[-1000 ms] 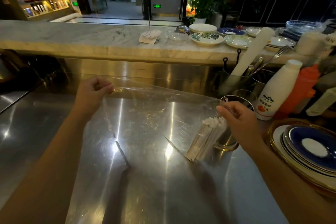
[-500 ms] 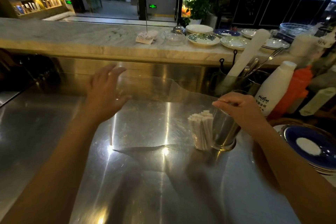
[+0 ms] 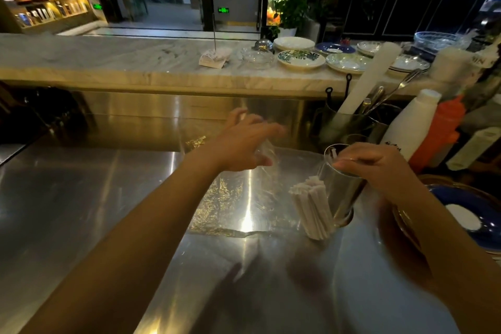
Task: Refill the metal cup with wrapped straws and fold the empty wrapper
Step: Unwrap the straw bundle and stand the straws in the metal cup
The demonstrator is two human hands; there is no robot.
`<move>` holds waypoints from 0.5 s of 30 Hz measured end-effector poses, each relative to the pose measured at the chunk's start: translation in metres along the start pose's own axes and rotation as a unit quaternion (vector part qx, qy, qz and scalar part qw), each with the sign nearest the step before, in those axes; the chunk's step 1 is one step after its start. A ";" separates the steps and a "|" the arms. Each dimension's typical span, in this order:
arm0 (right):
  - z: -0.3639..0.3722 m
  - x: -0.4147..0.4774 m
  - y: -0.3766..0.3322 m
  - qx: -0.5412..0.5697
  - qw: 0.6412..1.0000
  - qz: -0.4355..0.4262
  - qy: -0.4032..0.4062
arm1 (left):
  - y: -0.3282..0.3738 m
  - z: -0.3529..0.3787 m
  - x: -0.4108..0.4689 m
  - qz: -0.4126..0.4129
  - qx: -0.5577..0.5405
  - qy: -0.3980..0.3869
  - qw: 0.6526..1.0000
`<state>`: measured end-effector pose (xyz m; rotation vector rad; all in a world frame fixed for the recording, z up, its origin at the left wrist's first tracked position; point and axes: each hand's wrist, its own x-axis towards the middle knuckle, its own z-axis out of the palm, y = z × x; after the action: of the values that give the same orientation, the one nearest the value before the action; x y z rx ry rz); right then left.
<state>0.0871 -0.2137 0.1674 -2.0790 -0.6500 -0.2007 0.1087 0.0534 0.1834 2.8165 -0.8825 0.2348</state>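
The metal cup [image 3: 340,195] stands on the steel counter [image 3: 81,198], right of centre. My right hand [image 3: 374,168] grips its rim from above. A bundle of white wrapped straws [image 3: 311,209] leans upright against the cup's left side, outside it. One or two straws show inside the cup. The clear plastic wrapper [image 3: 233,203] lies crinkled on the counter left of the straws, and its far end rises to my left hand [image 3: 244,141]. That hand's thumb and fingers close on the film above the counter.
Behind the cup are utensil holders [image 3: 341,122] with a white roll and spoons, a white bottle [image 3: 409,125] and an orange bottle [image 3: 444,130]. Stacked blue plates [image 3: 477,214] sit at the right edge. A marble ledge [image 3: 108,62] with plates runs across the back.
My left hand let go of the wrapper's left end, swung right and took the film nearer the cup. My right hand stood the cup upright. The straw bundle went from tilted to nearly upright.
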 end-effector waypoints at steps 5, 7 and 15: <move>-0.013 -0.011 0.014 0.010 0.997 0.038 0.067 | -0.016 -0.007 -0.003 -0.025 -0.005 0.021 0.999; -0.017 -0.016 0.018 0.018 0.991 0.056 0.124 | -0.022 -0.009 -0.008 -0.029 -0.025 0.064 0.997; -0.008 -0.017 0.025 0.022 0.972 0.079 0.218 | -0.016 -0.005 -0.015 -0.049 -0.015 0.095 0.994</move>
<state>0.0864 -0.2371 0.1472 -1.9436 -0.2189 -0.5293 0.1051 0.0753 0.1836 2.7435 -0.6995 0.4624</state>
